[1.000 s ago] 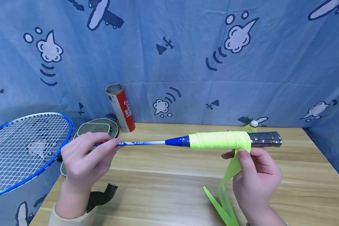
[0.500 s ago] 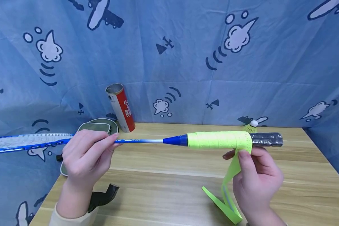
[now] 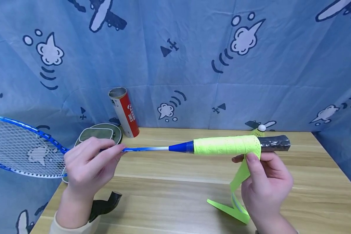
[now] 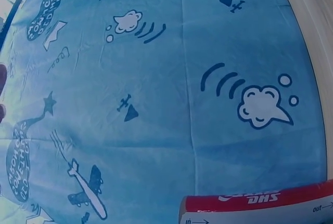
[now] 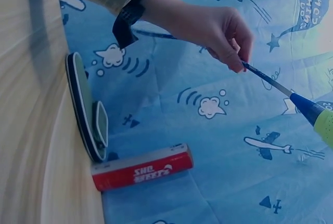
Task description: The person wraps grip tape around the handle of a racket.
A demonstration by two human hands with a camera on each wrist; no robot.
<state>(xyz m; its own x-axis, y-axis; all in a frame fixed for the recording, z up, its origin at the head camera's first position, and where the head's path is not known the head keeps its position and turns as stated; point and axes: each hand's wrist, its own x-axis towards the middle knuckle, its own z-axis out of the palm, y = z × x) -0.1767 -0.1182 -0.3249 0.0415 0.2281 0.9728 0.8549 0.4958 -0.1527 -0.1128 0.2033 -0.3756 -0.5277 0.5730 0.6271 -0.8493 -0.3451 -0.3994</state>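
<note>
Left hand (image 3: 87,165) in a pinch on crosswise racket shaft (image 3: 150,149), right hand (image 3: 266,185) likewise on yellow-green tape (image 3: 225,145), handle (image 3: 275,143) rightward.

The head view is bright, evenly lit and sharp, with a pale sheen and soft shadows on the wooden table (image 3: 163,203) and small glints on the black handle end (image 3: 274,143). Both wrist views are dim and blue-cast, the patterned backdrop (image 4: 156,78) washing out toward white at the left wrist view's left edge and the right's right edge. Wide-angle distortion noted: the table's edge bows in both.
</note>
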